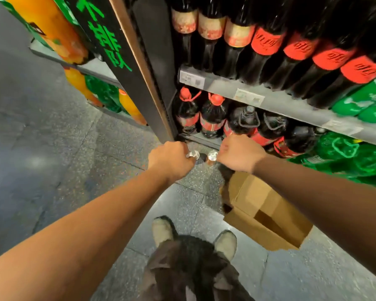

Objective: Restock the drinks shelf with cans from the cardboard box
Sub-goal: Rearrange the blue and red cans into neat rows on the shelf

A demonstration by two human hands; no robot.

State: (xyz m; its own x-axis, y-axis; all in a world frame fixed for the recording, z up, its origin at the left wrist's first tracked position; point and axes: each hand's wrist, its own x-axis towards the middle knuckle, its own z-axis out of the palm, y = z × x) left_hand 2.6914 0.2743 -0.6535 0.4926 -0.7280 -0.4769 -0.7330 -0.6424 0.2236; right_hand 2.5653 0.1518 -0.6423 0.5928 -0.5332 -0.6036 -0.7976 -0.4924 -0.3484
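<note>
My left hand grips a can whose silver top pokes out past my fingers. My right hand grips a second can, silver top and reddish side showing. Both hands hang close together in front of the lowest drinks shelf, just below its large dark cola bottles. The open cardboard box stands on the floor under my right forearm; its inside is in shadow and no cans show in it.
Upper shelf carries dark bottles with red labels; green bottles fill the right end. A dark upright panel with green lettering divides off orange and green bottles at the left. My shoes stand on the grey stone floor.
</note>
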